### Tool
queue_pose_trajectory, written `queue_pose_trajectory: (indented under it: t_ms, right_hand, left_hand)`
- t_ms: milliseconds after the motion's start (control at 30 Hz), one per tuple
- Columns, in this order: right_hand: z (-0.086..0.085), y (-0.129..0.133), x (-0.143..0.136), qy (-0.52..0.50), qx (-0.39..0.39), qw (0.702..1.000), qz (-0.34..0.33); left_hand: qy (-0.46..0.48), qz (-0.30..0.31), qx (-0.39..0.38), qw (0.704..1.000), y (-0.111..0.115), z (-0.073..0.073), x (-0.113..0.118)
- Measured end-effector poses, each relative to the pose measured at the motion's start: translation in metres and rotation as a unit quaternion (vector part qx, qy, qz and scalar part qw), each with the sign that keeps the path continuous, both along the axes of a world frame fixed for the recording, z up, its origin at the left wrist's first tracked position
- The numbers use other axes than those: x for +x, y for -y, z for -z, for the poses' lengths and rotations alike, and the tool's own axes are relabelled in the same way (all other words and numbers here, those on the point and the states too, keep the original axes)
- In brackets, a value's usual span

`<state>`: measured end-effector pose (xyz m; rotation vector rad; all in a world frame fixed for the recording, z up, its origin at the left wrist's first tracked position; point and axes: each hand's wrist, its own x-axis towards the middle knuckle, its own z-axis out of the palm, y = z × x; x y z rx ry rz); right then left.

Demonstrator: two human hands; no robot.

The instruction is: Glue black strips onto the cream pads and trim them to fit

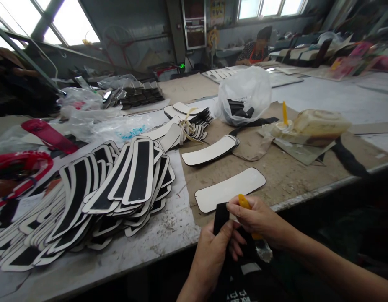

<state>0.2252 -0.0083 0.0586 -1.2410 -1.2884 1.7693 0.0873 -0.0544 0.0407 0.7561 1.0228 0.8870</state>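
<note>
My left hand (213, 249) is closed around a black fabric strip (221, 217) at the table's front edge. My right hand (255, 216) meets it there, its fingertips pinching at the strip's upper end. A yellow-handled brush (244, 202) is also gripped in my right hand, its pale, glue-crusted end (263, 251) pointing down. Just beyond my hands a white curved-edge panel (230, 189) lies flat on brown cardboard. Behind it rests a small stack of similar white panels (209, 151). To the left, a large fanned pile of white panels with black strips on them (139, 172) covers the table.
A clear plastic bag (244, 92) holding black strips stands at the back. At right sits a yellowish plastic container (322, 126) beside a pot with a yellow stick (285, 114). Red tape dispensers (47, 135) lie far left. A person (258, 48) sits across the table.
</note>
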Motion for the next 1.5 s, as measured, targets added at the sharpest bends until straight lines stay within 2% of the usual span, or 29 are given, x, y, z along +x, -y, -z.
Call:
queue_pose_trajectory:
  t_ms: [100,167,233,367,433,633,733,800,900,1000,1100,1200,1300,1400,1500]
  right_hand:
    - [0.005,-0.003,0.001,0.009,0.019,0.996,0.092]
    - [0.008,-0.006,0.002,0.004,0.020,0.993,0.120]
    - [0.010,-0.006,0.002,-0.010,0.003,0.993,0.116]
    - [0.012,0.001,0.004,-0.021,-0.037,0.997,0.063]
    - [0.011,0.004,0.006,-0.036,-0.039,0.995,0.079]
    - [0.002,-0.004,0.020,-0.094,-0.013,0.973,0.211]
    - [-0.005,-0.014,0.029,-0.106,-0.013,0.958,0.266]
    - [-0.010,-0.021,0.038,-0.114,-0.005,0.953,0.281]
    - [-0.017,-0.030,0.054,-0.103,0.009,0.957,0.270]
    - [-0.023,-0.036,0.064,-0.003,0.017,0.975,0.224]
    - [-0.027,-0.044,0.057,0.175,0.085,0.978,0.077]
    - [-0.028,-0.057,0.029,0.309,0.194,0.924,-0.114]
    - [-0.024,-0.074,-0.003,0.371,0.242,0.859,-0.257]
    - [-0.017,-0.090,-0.026,0.427,0.268,0.799,-0.328]
    - [-0.008,-0.100,-0.038,0.465,0.265,0.763,-0.362]
  left_hand:
    - [0.007,-0.006,-0.011,1.000,0.002,0.008,0.001]
    - [0.010,-0.010,-0.021,1.000,0.002,0.011,0.001]
    - [0.015,-0.018,-0.030,0.999,0.003,0.012,0.001]
    - [0.032,-0.019,-0.032,0.999,0.003,0.011,0.003]
    - [0.042,-0.009,-0.030,0.999,0.004,0.013,0.006]
    - [0.065,0.057,-0.061,0.994,0.013,0.023,0.014]
    - [0.058,0.076,-0.088,0.992,0.018,0.028,0.010]
    - [0.045,0.082,-0.114,0.989,0.022,0.031,0.002]
    - [-0.010,0.072,-0.130,0.989,0.025,0.032,-0.017]
    - [-0.083,-0.019,-0.107,0.991,0.019,0.028,-0.036]
    - [-0.092,-0.125,-0.091,0.984,0.000,0.020,-0.050]
    - [-0.086,-0.148,-0.082,0.982,-0.025,0.016,-0.057]
    - [-0.079,-0.127,-0.086,0.985,-0.047,0.019,-0.061]
    - [-0.085,-0.129,-0.088,0.984,-0.060,0.025,-0.063]
    - [-0.099,-0.137,-0.089,0.982,-0.064,0.030,-0.064]
